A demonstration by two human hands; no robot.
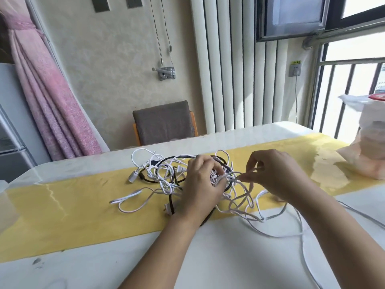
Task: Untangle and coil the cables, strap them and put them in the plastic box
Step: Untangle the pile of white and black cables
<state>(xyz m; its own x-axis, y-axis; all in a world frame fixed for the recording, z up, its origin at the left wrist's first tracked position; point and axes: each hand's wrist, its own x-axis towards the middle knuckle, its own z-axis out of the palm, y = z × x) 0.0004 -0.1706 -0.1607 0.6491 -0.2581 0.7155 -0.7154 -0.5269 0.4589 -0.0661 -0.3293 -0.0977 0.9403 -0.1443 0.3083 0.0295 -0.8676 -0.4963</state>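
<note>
A tangled heap of white cables (164, 176) and a black cable (171, 203) lies on the yellow runner (68, 207) in the middle of the table. My left hand (200, 184) lies on the heap's right part, fingers curled into the white strands. My right hand (275, 176) is just to the right, pinching a white strand between thumb and fingertips at the heap's edge. More white cable (300, 232) trails off to the right and toward me. No plastic box or strap is in view.
The white table (208, 257) carries a white plastic bag (366, 147) at its right edge. A grey padded chair (164, 122) stands behind the far edge. A pink curtain, a radiator and a window railing stand beyond.
</note>
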